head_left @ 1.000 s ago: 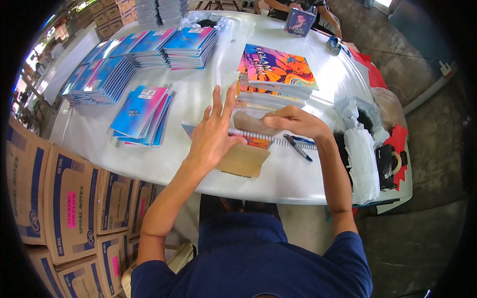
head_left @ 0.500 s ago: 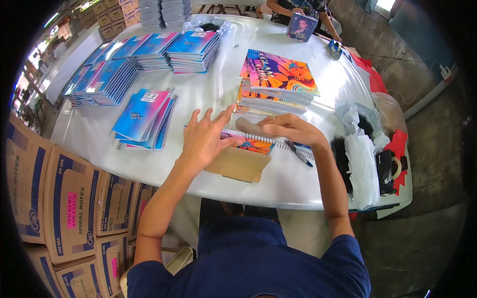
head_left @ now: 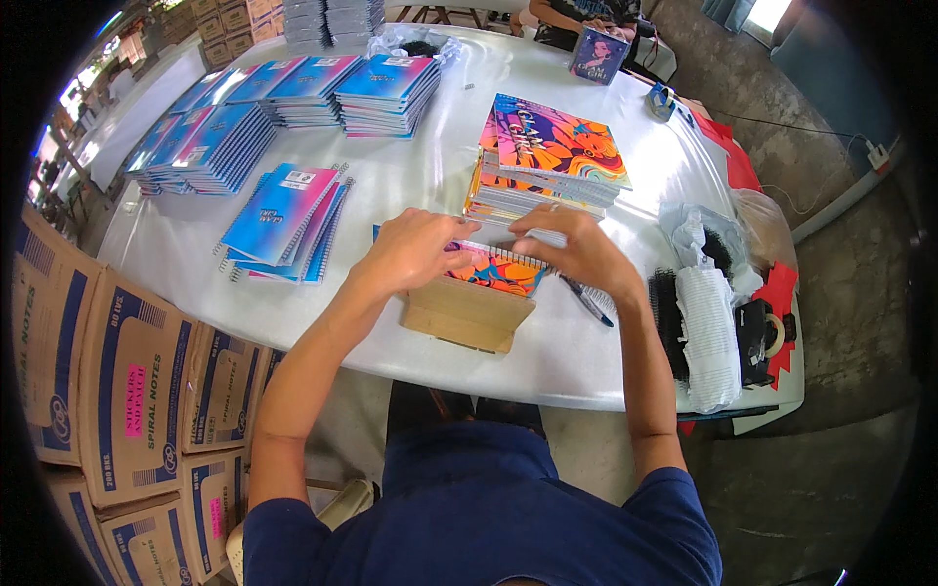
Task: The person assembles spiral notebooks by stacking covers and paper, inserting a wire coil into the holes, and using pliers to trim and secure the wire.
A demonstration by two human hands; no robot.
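Note:
A small notebook with an orange, pink and blue patterned cover stands tilted against a brown cardboard stand at the table's near side. White wire binding runs along its upper edge. The bent fingers of my left hand close over the notebook's upper left part, thumb on the cover side. At the right end of the binding, my right hand curls its fingers and thumb over that edge; its fingertips are partly hidden. A pen lies beside the right hand. Just beyond stands a pile of larger patterned covers and pages.
Blue-pink spiral notebooks lie left, with more stacks behind. Black binding coils, a white ribbed bundle and a tape roll sit right. Cartons rise at lower left. Another person sits across the table.
My right hand has turned upright and drawn in over the binding; the grey-brown piece in it no longer shows. My left hand's spread fingers have curled down onto the notebook.

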